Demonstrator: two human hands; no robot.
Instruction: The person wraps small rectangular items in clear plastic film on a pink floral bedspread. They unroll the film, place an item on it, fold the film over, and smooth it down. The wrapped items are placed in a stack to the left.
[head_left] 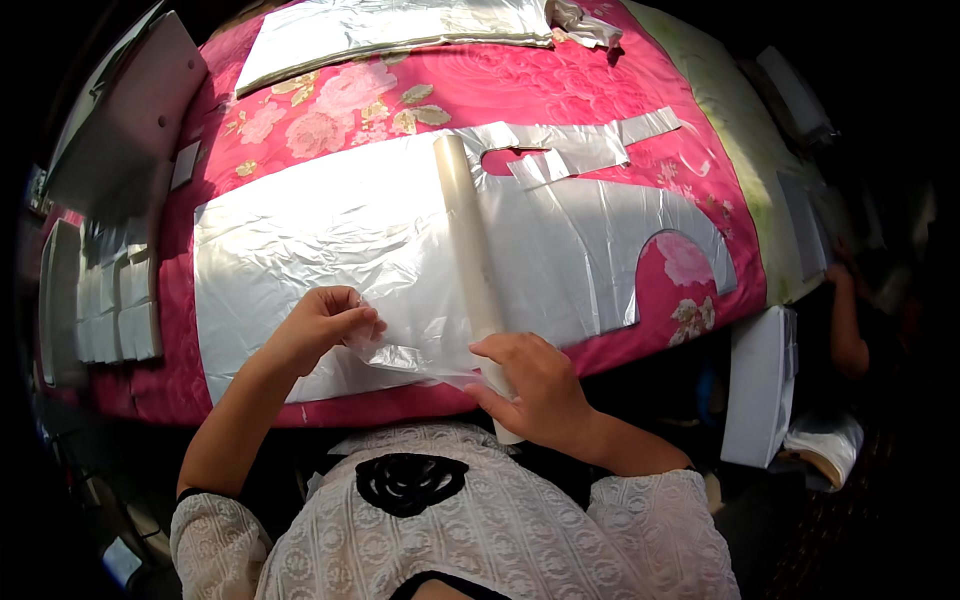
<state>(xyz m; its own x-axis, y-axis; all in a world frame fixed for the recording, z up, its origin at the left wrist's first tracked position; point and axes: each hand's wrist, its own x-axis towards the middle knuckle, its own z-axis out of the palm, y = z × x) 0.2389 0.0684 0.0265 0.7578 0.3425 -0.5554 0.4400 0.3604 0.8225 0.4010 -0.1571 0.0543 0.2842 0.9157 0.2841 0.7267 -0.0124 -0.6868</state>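
A long pale roll (465, 230) lies across a white plastic carrier bag (290, 230) spread on the bed-like surface. My right hand (535, 390) is closed round the roll's near end, which reaches past the edge toward me. Clear plastic film (420, 310) stretches from the roll to my left hand (335, 320), whose fingers pinch its loose edge. The bag's cut-out handles (600, 145) lie at the right, and pink cloth shows through the gaps.
A pink floral cloth (350, 105) covers the surface. Another stack of white bags (400, 25) lies at the far side. White boxes (125, 300) stand at the left. At the right are a white carton (760, 385) and another person's arm (848, 325).
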